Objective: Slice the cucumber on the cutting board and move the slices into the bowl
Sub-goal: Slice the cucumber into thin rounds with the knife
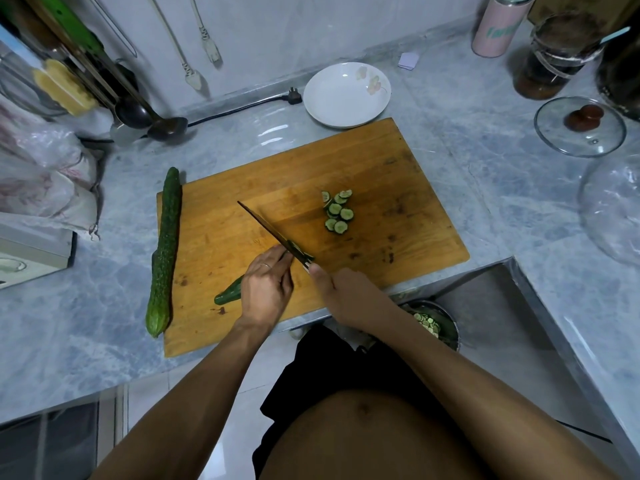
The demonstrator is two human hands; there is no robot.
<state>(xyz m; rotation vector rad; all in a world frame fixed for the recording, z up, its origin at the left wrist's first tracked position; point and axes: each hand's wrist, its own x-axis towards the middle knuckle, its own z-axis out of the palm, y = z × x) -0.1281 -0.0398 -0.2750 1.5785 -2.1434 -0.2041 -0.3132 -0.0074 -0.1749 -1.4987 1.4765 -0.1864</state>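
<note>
A wooden cutting board [381, 174] lies on the marble counter. My left hand [266, 289] holds down a short cucumber piece [227, 295], whose green end sticks out to the left of the hand. My right hand [334, 289] grips the handle of a knife [266, 230]; its blade runs diagonally up-left and meets the cucumber at my left fingertips. Several cucumber slices [337, 213] lie in a small heap mid-board. A whole cucumber [164, 251] rests along the board's left edge. An empty white bowl [346, 95] stands behind the board.
A metal bowl [454, 329] with cucumber slices sits below the counter edge in the sink, partly hidden by my right arm. A glass lid [581, 133], jars and a pink canister [498, 29] stand at the right. Bags, ladles and a power cord are at the left.
</note>
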